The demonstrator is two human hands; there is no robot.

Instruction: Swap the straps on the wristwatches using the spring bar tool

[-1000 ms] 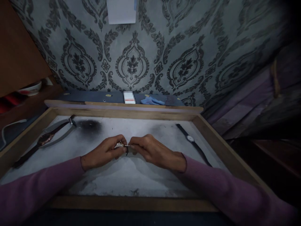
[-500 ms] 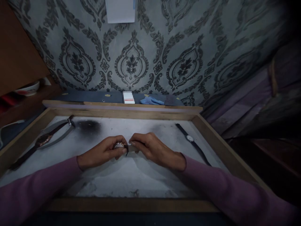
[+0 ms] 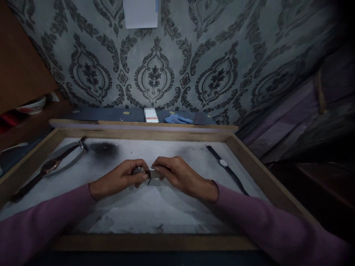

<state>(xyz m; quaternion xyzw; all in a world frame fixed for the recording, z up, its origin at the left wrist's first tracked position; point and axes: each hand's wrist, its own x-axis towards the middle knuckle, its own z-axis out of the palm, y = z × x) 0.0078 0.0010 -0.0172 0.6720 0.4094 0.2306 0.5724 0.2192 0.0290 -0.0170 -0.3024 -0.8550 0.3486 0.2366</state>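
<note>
Near the middle of the tray, my left hand (image 3: 122,178) is closed around a wristwatch (image 3: 138,170) with a round metal case, its dial facing up. A flat greyish strap (image 3: 155,174) runs from the case toward my right hand (image 3: 180,175), whose thumb and forefinger are pinched at it. Something small and pale shows at those fingertips, too small to name. A thin dark piece hangs down beside the case. My fingers hide much of the watch.
The shallow wooden tray (image 3: 155,242) has a white, stained bottom. Watches with brown (image 3: 51,166) and grey straps lie at its left, and a black-strapped watch (image 3: 223,163) at its right. Behind stand a small white box (image 3: 151,115) and a blue cloth (image 3: 179,118).
My left hand and the watch have tilted slightly, so the dial looks darker and has less glare. My right hand keeps its pinch in nearly the same place.
</note>
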